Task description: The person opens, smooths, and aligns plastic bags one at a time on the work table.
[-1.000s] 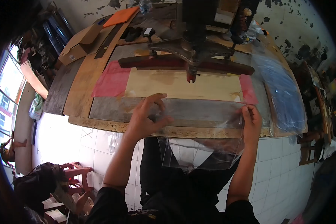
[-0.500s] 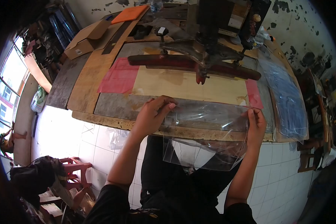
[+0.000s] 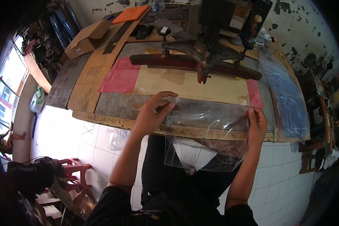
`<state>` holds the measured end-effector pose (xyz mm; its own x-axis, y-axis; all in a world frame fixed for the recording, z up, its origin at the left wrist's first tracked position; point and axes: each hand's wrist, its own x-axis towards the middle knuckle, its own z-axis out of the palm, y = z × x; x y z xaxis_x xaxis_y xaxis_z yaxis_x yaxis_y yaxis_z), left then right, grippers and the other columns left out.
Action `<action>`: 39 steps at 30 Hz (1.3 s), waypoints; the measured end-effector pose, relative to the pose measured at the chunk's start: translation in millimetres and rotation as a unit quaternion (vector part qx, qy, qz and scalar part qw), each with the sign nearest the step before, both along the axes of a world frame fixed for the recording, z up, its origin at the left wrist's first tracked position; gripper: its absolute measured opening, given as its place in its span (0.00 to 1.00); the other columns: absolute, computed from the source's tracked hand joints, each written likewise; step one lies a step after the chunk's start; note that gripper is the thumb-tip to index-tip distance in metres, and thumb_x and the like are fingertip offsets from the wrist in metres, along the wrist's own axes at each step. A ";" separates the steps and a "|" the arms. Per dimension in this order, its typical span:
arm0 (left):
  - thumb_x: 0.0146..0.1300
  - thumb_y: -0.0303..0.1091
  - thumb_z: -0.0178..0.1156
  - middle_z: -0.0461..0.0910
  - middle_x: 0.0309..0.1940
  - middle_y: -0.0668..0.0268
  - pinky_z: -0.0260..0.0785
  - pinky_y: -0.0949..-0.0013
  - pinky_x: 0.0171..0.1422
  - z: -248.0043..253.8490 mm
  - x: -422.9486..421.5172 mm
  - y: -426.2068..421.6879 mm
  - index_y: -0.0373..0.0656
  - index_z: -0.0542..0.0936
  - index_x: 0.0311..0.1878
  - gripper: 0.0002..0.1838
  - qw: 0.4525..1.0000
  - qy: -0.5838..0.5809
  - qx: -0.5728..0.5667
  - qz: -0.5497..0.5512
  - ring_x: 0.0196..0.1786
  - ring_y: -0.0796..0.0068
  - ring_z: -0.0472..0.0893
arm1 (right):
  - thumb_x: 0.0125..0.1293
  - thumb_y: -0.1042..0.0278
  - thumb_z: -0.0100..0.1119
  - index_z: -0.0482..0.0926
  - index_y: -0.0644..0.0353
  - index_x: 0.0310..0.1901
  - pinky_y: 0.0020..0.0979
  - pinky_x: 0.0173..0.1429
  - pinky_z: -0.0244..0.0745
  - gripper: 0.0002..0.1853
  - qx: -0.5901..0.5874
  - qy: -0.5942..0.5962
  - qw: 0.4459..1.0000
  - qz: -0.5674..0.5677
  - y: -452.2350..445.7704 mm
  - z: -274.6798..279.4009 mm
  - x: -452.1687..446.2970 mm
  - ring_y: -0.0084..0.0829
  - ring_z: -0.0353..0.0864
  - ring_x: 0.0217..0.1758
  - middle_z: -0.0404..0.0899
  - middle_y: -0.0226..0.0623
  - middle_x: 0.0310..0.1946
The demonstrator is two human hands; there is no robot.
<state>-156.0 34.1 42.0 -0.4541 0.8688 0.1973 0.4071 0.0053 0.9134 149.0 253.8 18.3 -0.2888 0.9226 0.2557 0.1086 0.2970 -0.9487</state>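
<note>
A clear plastic sheet (image 3: 211, 119), folded or doubled, hangs over the front edge of the worktable (image 3: 139, 125), its lower part above my lap. At its upper left corner is my left hand (image 3: 154, 112), index finger stretched out and thumb apart from it; the other fingers are partly hidden. My right hand (image 3: 258, 122) pinches the sheet's upper right corner between thumb and fingers. Just beyond the sheet lies a cream board (image 3: 192, 88) with pink pieces (image 3: 118, 75) at its ends. Over the board hangs the dark press bar (image 3: 169, 61) of a machine.
To the right, a stack of clear plastic sheets (image 3: 286, 98) lies on a board. A cardboard box (image 3: 87, 39) and an orange folder (image 3: 131, 14) are at the back left. A red stool (image 3: 77, 171) stands on the tiled floor, lower left.
My left index finger has lifted and spread away from the thumb at the sheet's left corner. The right hand keeps its pinch, and the view has shifted slightly.
</note>
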 end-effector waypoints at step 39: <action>0.79 0.34 0.63 0.94 0.40 0.63 0.74 0.71 0.61 -1.6 0.8 -0.3 0.42 0.81 0.63 0.14 0.999 -0.036 0.027 0.019 0.48 0.82 0.86 | 0.76 0.62 0.69 0.86 0.63 0.46 0.25 0.56 0.72 0.11 -0.034 0.065 0.997 0.033 1.1 6.4 9.8 0.21 0.82 0.44 0.88 0.31 0.39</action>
<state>-155.2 33.9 40.4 -0.5018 0.8393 0.2094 0.3399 -0.0313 0.9399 158.7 254.8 24.7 -0.3172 0.9196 0.2317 -0.0345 0.2330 -0.9719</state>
